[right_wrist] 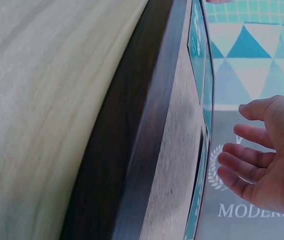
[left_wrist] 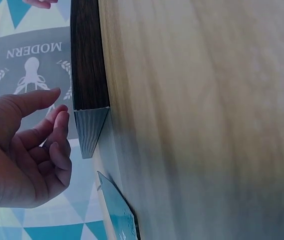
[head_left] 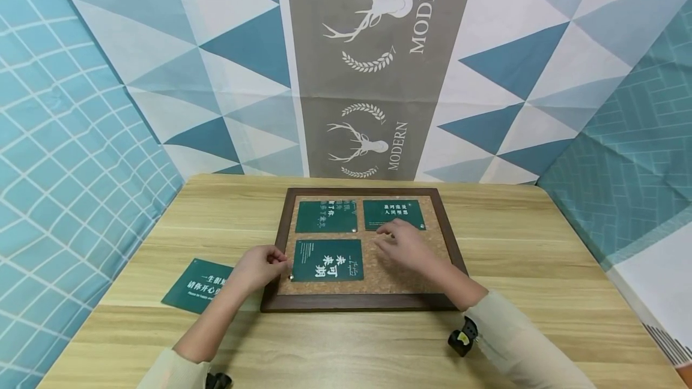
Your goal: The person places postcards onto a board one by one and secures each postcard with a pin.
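A cork board (head_left: 400,275) in a dark brown wooden frame (head_left: 357,302) lies on the table. Three green cards with white lettering lie on it: one at upper left (head_left: 313,218), one at upper right (head_left: 391,214) and one at lower left (head_left: 330,260). My left hand (head_left: 262,269) hovers over the frame's left side, beside the lower-left card and a small shiny pin (head_left: 291,277) at its corner. In the left wrist view its fingers curl loosely, with nothing between them. Fingers spread and relaxed, my right hand (right_wrist: 266,155) is over the cork, just below the upper-right card.
A fourth green card (head_left: 197,286) lies on the wooden table (head_left: 367,347) left of the board, partly hidden behind the left forearm. Behind the table hangs a patterned cloth (head_left: 254,71) with triangles and deer heads. Both wrists wear black straps.
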The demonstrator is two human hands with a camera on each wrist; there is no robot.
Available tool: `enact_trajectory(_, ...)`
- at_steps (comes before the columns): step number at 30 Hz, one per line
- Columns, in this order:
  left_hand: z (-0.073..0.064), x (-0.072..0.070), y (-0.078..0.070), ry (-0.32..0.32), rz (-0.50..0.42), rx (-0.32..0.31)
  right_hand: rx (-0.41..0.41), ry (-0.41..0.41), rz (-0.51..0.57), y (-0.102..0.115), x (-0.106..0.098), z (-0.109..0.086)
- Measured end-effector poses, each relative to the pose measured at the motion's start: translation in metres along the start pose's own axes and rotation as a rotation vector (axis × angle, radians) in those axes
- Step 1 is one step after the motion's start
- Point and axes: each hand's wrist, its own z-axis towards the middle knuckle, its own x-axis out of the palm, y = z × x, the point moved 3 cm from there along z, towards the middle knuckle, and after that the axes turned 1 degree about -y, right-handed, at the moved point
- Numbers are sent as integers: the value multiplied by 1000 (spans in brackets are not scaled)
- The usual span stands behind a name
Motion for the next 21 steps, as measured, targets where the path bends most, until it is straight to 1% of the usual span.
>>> enact_trajectory(6, -2, -3, -1, 2, -7, -11, 26, -15, 6, -8, -11, -3)
enact_trajectory(10, -1, -5, 1, -2, -10, -17, 52, 2, 29, -14, -17, -7)
enact_trajectory(14, 0, -6, 3, -16, 0, -7, 80, 8, 41, -22, -23, -10)
enact_trajectory(21, 0, -9, 4, -31, 12, 4, 95, -32, 26, -35, -33, -13)
